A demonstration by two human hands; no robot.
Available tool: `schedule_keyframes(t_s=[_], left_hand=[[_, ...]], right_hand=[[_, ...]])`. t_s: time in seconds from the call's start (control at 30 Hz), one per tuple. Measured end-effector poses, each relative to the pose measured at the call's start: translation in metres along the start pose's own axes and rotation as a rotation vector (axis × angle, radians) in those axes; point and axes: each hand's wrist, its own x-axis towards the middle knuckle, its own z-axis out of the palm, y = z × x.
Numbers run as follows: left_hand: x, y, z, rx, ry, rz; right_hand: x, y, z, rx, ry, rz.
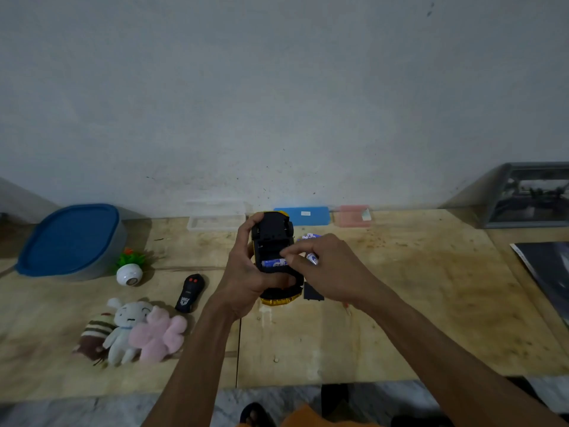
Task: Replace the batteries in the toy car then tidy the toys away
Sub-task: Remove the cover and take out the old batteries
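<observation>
From the head camera, you are holding the toy car [272, 238] upside down above the wooden table [400, 318], its black underside facing you. Its long axis is running away from you toward the wall, with one yellow end [278, 301] pointing back at you. Your left hand [246, 272] is wrapping around the car's left side, fingers curled over the far end and thumb lying across the near part. Your right hand [326, 266] is pinching a blue-and-white battery [275, 262], which is lying crosswise in the open compartment, at right angles to the car's length. More batteries [311, 236] are peeking out just beyond your right hand. A black cover [312, 291] is lying just under your right hand. Left of your left hand, the black remote [190, 292] is resting, with the plush toys [135, 332] beyond it and a blue-lidded container [72, 238] farther off.
</observation>
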Motion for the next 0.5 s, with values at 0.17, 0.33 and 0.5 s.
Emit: schedule_keyframes(t_s=[0.17,0.33,0.5], left_hand=[[0.003,0.004,-0.004,0.052,-0.085,-0.045],[0.001,0.004,-0.006,0.023,-0.128,-0.092],[0.004,0.002,-0.006,-0.008,-0.159,-0.118]], right_hand=[[0.016,-0.006,-0.005,-0.269,-0.221,-0.238],[0.031,-0.012,-0.017,-0.473,-0.349,-0.339],[0.038,-0.022,-0.019,-0.592,-0.403,-0.388]])
